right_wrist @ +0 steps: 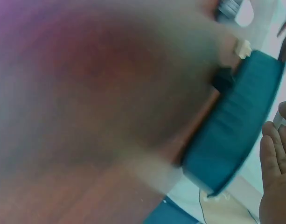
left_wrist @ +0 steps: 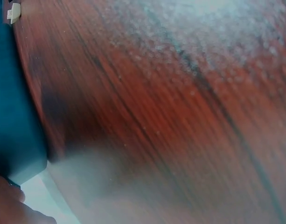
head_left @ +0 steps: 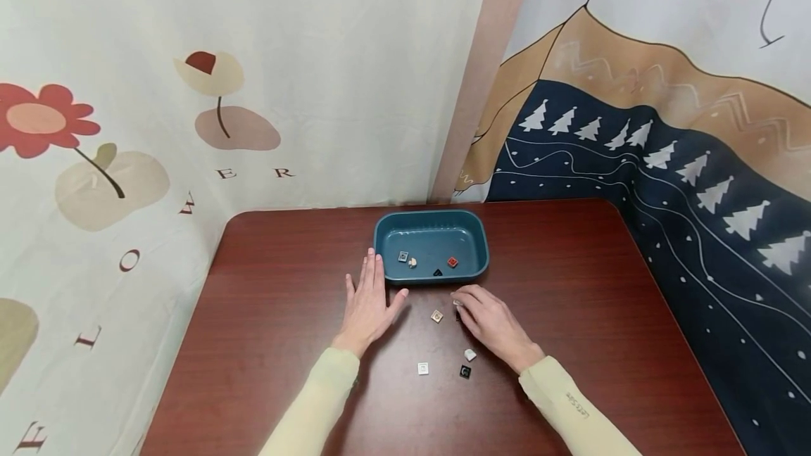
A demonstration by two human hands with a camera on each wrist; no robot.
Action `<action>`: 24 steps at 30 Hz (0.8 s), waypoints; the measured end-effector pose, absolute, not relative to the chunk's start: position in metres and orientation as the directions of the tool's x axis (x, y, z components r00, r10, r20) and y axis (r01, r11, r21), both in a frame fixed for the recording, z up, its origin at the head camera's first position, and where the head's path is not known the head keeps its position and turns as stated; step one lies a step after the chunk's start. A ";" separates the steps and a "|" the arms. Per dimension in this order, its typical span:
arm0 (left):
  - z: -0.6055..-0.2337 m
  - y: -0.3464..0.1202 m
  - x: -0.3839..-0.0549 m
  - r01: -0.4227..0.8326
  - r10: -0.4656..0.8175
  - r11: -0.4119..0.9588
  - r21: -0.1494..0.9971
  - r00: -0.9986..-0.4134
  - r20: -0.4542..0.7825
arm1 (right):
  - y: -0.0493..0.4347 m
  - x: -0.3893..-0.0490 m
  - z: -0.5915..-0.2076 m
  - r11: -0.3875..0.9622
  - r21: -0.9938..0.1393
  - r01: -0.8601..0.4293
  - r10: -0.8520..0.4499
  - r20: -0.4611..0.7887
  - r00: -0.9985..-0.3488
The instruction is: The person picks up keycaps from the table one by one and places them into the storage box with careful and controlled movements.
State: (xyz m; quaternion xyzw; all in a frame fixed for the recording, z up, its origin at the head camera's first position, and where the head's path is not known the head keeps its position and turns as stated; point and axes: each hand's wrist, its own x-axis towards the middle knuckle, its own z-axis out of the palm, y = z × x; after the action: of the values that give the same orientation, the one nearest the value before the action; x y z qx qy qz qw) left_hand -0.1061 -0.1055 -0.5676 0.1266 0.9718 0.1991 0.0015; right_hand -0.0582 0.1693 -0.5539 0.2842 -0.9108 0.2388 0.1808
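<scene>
The teal tray point(head_left: 437, 241) stands at the far side of the table. My left hand point(head_left: 367, 308), fingers straight, lies at its front left corner, fingertips against the wall. Just in front of the tray, my right hand point(head_left: 497, 326) pinches a small whitish keycap point(right_wrist: 278, 119) between thumb and fingers. Partly hidden under that hand is a dark keycap point(head_left: 458, 316). A beige keycap point(head_left: 436, 316) lies between the hands. Closer to me are a white keycap point(head_left: 423, 369), another white one tipped over, and a black keycap point(head_left: 465, 371).
Inside the tray lie a grey-blue keycap point(head_left: 403, 257), a small cream piece point(head_left: 412, 263), a black piece point(head_left: 438, 273) and a red keycap point(head_left: 453, 262). Printed curtains point(head_left: 355, 90) hang behind and beside the brown table point(head_left: 266, 343).
</scene>
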 end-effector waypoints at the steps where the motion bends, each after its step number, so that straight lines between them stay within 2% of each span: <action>1: -0.567 -0.105 -0.106 0.245 0.246 0.889 0.386 -0.968 0.048 | 0.170 -0.059 -0.551 0.728 -0.344 -0.593 -0.415 0.467 -0.781; 6: -0.567 -0.106 -0.105 0.248 0.243 0.889 0.385 -0.968 0.060 | 0.173 -0.065 -0.535 0.741 -0.370 -0.560 -0.359 0.487 -0.797; 12: -0.567 -0.107 -0.104 0.254 0.253 0.887 0.386 -0.966 0.056 | 0.174 -0.078 -0.519 0.737 -0.383 -0.557 -0.307 0.544 -0.781; 19: -0.565 -0.107 -0.103 0.264 0.266 0.889 0.375 -0.963 0.049 | 0.170 -0.094 -0.508 0.723 -0.435 -0.536 -0.297 0.505 -0.811; 24: -0.565 -0.106 -0.102 0.257 0.264 0.891 0.376 -0.964 0.032 | 0.162 -0.108 -0.506 0.734 -0.426 -0.529 -0.304 0.490 -0.817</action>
State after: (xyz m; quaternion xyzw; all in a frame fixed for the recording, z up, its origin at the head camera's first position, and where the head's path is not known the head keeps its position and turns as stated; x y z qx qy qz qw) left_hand -0.1025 -0.1063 -0.5647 0.1339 0.9722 0.1918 0.0100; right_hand -0.1079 0.1619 -0.5063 0.2289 -0.9098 0.2840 0.1979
